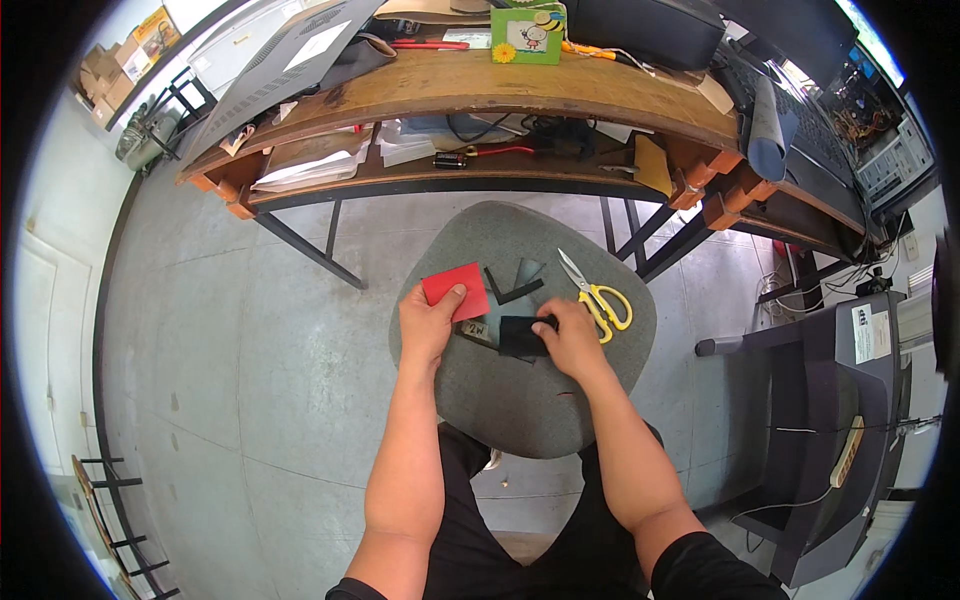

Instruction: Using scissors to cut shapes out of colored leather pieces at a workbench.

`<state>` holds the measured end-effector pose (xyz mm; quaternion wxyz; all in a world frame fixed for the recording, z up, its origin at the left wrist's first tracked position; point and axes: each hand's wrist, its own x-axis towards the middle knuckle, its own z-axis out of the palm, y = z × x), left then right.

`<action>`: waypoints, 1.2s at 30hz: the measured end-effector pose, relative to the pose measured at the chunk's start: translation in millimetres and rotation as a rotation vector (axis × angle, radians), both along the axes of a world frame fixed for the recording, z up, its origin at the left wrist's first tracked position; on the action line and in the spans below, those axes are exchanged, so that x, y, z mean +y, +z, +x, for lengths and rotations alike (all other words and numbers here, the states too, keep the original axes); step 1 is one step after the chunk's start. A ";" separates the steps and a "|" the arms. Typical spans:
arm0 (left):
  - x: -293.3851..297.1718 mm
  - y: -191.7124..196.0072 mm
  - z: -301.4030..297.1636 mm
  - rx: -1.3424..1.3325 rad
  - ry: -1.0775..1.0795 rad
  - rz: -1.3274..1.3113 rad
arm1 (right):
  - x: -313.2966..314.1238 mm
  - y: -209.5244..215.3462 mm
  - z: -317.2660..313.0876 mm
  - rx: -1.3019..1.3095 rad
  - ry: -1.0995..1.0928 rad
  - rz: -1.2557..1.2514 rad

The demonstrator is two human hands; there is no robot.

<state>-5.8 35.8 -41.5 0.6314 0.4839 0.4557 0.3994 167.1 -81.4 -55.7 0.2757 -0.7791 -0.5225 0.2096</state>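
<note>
My left hand [425, 328] pinches a flat red square piece [455, 282], its thumb lying on top, over the left part of a grey padded seat [485, 395]. In my right hand [572, 342] is a dark black rectangular piece [517, 338], gripped at its right edge between thumb and fingers. Between the hands lie a thin black L-shaped strip [516, 292] and a grey-green scrap [530, 268]. A small marked beige piece [474, 330] sits just under the red piece. Scissors [602, 298] with yellow handles rest beside my right hand, blades pointing away.
Ahead stands a wooden workbench [440, 85] with a lower shelf [400, 178] of papers and tools. A green picture frame [527, 38] is on its top. To the right is a dark grey cabinet-like unit [800, 345] with a power strip [847, 452] and loose cables.
</note>
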 end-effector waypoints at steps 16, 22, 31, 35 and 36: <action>-23.5 5.2 25.7 0.039 -0.307 -0.123 | -2.8 10.5 16.0 0.903 -0.310 0.142; -31.4 -9.4 35.9 0.161 -0.380 0.095 | -2.9 16.9 6.4 1.063 -0.284 0.153; -45.7 2.4 40.6 0.247 -0.429 0.247 | -4.9 18.3 -5.2 1.184 -0.144 0.280; -44.8 11.5 36.8 0.257 -0.572 0.284 | -8.4 16.5 -0.5 1.068 -0.084 0.267; -41.1 11.8 33.9 0.290 -0.677 0.310 | -9.9 16.8 1.9 1.069 -0.081 0.266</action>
